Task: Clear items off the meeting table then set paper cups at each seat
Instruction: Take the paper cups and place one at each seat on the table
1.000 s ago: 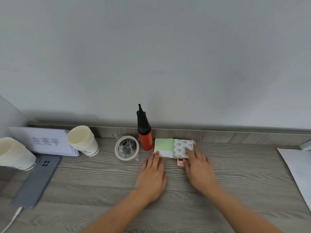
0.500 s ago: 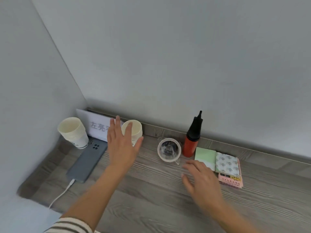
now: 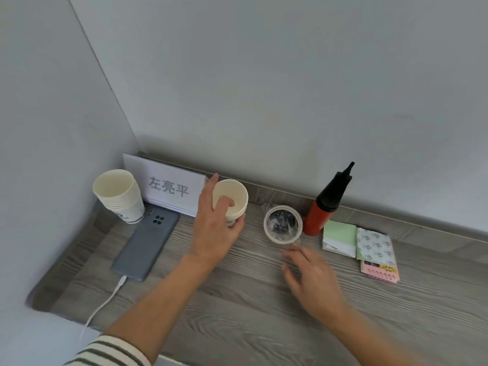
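Note:
A short stack of white paper cups [image 3: 233,194] stands near the back wall, and my left hand [image 3: 215,228] grips it, one finger dipping inside the rim and the thumb round its lower side. A taller stack of paper cups [image 3: 118,196] sits in the left corner. My right hand [image 3: 310,282] hovers blurred over the wooden table [image 3: 237,313] with fingers spread and holds nothing. Along the back wall stand a roll of clear tape [image 3: 283,224], a red pump with a black nozzle [image 3: 320,207], a green notepad [image 3: 339,237] and a patterned packet [image 3: 375,244] lying on a pink notebook [image 3: 380,270].
A grey phone [image 3: 146,244] lies face down at the left with a white cable [image 3: 103,307] running off the front edge. A white name card [image 3: 169,188] leans against the wall behind the cups. Walls close in the left side and the back.
The view swung left to the corner. My left hand left the green notepad, reached to the centre cup stack and took hold of it. My right hand drew back from the patterned packet.

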Tool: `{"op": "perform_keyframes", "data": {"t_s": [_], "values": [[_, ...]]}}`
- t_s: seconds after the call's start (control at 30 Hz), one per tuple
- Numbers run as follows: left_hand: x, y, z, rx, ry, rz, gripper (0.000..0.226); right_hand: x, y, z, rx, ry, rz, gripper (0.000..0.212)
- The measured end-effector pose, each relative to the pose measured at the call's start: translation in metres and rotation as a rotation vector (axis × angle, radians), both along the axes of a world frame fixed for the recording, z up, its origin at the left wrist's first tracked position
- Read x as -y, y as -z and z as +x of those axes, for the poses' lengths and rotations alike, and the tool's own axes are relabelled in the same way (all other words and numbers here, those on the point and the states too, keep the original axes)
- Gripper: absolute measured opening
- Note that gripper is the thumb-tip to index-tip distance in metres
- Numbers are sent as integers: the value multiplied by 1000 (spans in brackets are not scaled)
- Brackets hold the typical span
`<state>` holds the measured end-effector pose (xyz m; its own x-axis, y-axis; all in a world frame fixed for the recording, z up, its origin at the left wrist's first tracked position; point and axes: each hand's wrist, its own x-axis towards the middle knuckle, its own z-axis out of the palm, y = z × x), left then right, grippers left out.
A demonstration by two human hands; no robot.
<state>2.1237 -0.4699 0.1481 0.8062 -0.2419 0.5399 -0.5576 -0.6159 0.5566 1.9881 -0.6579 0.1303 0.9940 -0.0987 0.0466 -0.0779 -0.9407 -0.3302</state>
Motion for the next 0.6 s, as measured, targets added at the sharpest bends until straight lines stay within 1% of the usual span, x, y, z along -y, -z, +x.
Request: {"op": "perform_keyframes", "data": {"t_s": [0.07,0.13,0.2,0.27,0.37,0.47,0.53,0.6], "values": [[4,-13,-7,-35,25,-88,52,2,-7,-6,-34,18,58,24],[10,-26,-16,-83,54,-175,62,6,-17,-14,-112,42,138,28],[16,-36,-29,-107,122,-215,62,11,-29,-26,-172,77,207,29],[23,-44,-46,-137,204,-229,60,15,-40,-44,-192,134,283,29],[33,-51,-78,-215,329,-226,60,22,-51,-83,-188,244,390,29],[39,-51,-117,-366,484,-185,65,26,-57,-132,-183,351,486,31],[43,-45,-146,-456,581,-148,73,27,-58,-171,-185,434,543,32],[47,-39,-178,-509,648,-106,86,23,-57,-214,-191,528,594,32]]}}
